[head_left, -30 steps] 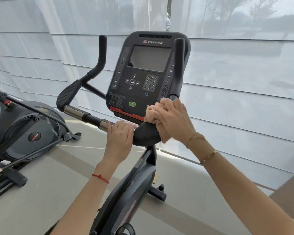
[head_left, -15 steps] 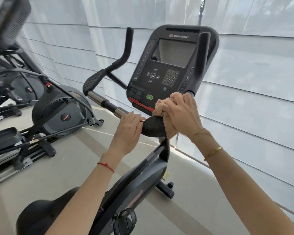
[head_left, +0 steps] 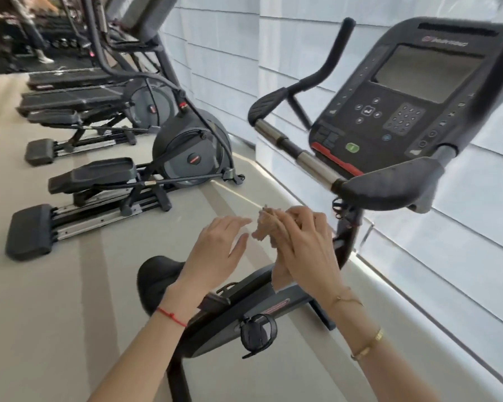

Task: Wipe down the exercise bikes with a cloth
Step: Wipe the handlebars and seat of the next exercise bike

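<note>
A black exercise bike stands in front of me, its console [head_left: 404, 108] at the upper right, its handlebar [head_left: 299, 153] below that, and its saddle [head_left: 154, 278] low in the middle. My right hand [head_left: 305, 245] grips a crumpled beige cloth [head_left: 266, 227] in the air below the handlebar, clear of the bike. My left hand [head_left: 218, 253] hovers just left of the cloth with fingers straight and spread, holding nothing.
Elliptical trainers [head_left: 186, 146] and treadmills line the floor to the left, running back along the window blinds [head_left: 418, 256]. A person's legs [head_left: 35, 33] show at the far top left. Beige floor [head_left: 55, 314] lies between the machines and me.
Both hands have come off the handlebar and dropped below it, the right one taking the cloth along. The view has swung left, bringing the row of other machines into sight.
</note>
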{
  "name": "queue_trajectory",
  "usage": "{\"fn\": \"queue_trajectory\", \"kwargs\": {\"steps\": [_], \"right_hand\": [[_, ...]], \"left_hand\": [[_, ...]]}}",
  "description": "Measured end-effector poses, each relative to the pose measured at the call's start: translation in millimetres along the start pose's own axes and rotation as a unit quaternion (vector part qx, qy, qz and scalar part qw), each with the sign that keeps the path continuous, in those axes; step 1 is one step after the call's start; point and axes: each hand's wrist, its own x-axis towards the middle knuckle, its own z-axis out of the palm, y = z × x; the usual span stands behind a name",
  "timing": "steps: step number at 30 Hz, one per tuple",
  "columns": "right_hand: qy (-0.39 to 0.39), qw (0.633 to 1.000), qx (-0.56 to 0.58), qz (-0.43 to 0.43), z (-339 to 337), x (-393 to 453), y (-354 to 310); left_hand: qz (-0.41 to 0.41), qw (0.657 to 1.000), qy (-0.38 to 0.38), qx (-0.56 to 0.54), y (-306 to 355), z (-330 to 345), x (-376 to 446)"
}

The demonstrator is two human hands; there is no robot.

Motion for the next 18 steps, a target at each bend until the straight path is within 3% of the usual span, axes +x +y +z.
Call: {"fn": "queue_trajectory", "kwargs": {"steps": [8, 18], "right_hand": [[-0.094, 0.992, 0.08, -0.002, 89, -19, -158], [-0.129, 0.982, 0.131, 0.036, 172, -18, -335]], "left_hand": [[-0.093, 0.995, 0.017, 0.038, -126, -79, -126], [-0.134, 0.99, -0.005, 0.041, -274, -177, -222]]}}
